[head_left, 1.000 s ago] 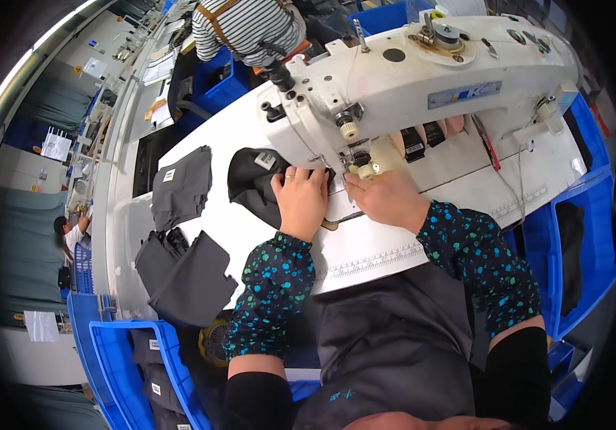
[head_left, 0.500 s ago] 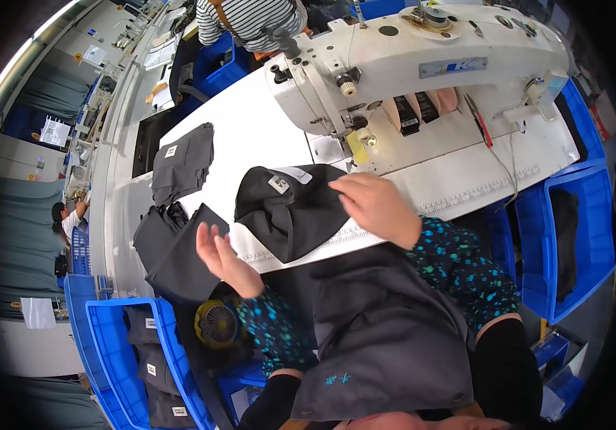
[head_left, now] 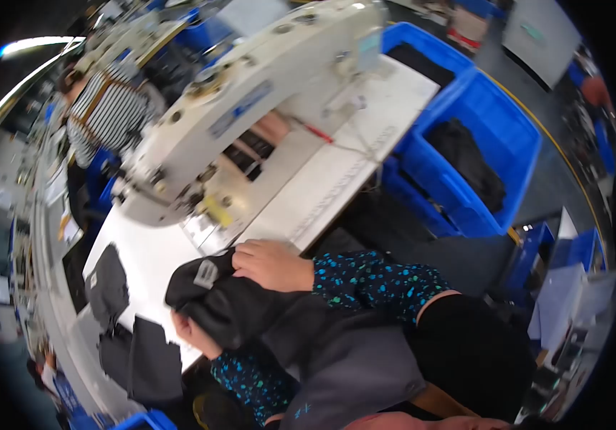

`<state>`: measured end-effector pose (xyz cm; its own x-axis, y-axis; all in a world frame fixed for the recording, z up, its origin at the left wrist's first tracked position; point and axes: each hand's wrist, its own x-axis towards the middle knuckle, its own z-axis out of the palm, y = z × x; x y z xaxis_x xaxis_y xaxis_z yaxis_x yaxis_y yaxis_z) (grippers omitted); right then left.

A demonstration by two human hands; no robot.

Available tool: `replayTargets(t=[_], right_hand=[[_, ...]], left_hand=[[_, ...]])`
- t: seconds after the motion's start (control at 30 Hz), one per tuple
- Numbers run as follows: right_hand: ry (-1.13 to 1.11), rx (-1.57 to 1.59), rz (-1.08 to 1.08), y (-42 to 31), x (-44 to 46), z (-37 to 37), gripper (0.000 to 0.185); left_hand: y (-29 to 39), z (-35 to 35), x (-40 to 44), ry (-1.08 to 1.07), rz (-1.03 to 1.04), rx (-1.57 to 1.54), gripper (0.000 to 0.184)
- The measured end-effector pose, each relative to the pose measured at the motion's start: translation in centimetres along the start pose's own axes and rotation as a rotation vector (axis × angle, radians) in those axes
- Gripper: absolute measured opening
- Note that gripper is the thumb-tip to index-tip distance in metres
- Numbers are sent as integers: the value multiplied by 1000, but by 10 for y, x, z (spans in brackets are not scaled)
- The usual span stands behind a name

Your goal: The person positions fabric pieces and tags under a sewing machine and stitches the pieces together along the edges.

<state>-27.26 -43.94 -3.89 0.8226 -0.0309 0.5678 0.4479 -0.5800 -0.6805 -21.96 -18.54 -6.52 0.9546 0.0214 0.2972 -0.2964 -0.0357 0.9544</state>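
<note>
The dark cloth piece (head_left: 215,304) with a white label lies at the table's front edge, partly over my lap. My right hand (head_left: 268,265) grips its upper right edge, fingers curled onto the fabric. At its lower left side, my left hand (head_left: 195,335) is closed on the cloth, with some fingers hidden by it. Just beyond the cloth stands the white sewing machine (head_left: 250,93), its needle area beside a yellow piece (head_left: 216,211). Two dark cloth stacks, one upper (head_left: 109,287) and one lower (head_left: 154,362), rest on the table's left side.
Blue bins (head_left: 516,154) with dark cloth stand right of the white table (head_left: 143,247). Black-labelled items (head_left: 250,154) and a red-handled tool (head_left: 315,130) lie by the machine arm. A person in a striped top (head_left: 111,107) sits beyond, at upper left.
The view has swung to the right. Both hands, apart and off the cloth half a second ago, now hold it. The cloth has come away from the needle area toward my lap.
</note>
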Motion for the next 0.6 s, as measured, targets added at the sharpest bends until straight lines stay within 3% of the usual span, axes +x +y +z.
replayTargets(t=[0.03, 0.07, 0.1, 0.2, 0.27, 0.3, 0.37, 0.43, 0.5, 0.57, 0.6], right_hand=[[109, 173, 77, 1, -6, -10, 15], [208, 251, 182, 3, -10, -25, 13], [226, 358, 336, 4, -16, -42, 13], [306, 311, 344, 8, -34, -70, 12], [314, 5, 430, 6, -39, -89, 17], [327, 0, 431, 3, -39, -95, 17], [402, -347, 53, -7, -37, -108, 32], [-38, -353, -159, -23, -44, -100, 66], [-256, -346, -218, -26, -47, -83, 76], [-300, -486, -184, -7, -54, -63, 70], [-161, -624, -258, 18, -63, -39, 55]], left_hand=[[12, 9, -3, 36, -70, -180, 30], [27, 18, -3, 75, -313, -343, 33], [37, 26, -6, 158, -314, -286, 36], [17, 30, 0, 119, -323, -175, 35], [21, 46, -4, 112, -337, -23, 32], [24, 51, -4, 99, -332, -25, 32], [31, 61, -4, -175, -371, -84, 29], [37, 71, -1, -230, -365, -46, 27], [48, 85, -1, -336, -432, -86, 24], [49, 90, -4, -221, -461, -37, 23], [46, 87, -2, -293, -449, -65, 23]])
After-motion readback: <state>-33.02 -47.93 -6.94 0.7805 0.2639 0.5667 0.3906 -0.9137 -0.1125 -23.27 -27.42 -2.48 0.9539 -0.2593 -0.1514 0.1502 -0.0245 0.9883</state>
